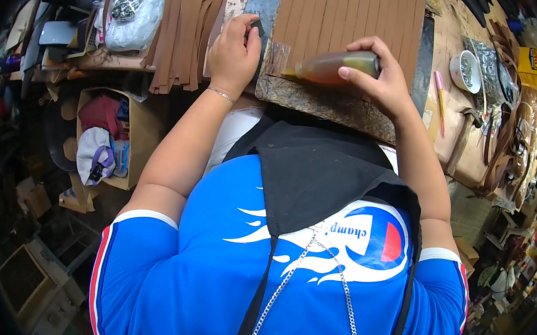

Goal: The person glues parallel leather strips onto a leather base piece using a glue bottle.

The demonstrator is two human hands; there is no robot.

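My right hand [380, 78] is wrapped round a squeeze bottle [326, 68] with amber liquid inside. It is tilted onto its side, its nozzle pointing left, close over the near left edge of the board [326, 102]. Between the fingers of my left hand [234, 51] is a small dark block [257, 28], partly hidden by the fingers. Brown leather strips [354, 14] lie side by side on the board, beyond the bottle. A shiny clear patch [278, 57] shows near the nozzle, at the strips' near left corner.
Loose brown strips [185, 24] hang over the table edge at left, beside a plastic bag [137, 16]. To the right are a hammer [463, 141], a pink and yellow pen [440, 101], a white cup of small metal parts [466, 70] and a yellow box [534, 62].
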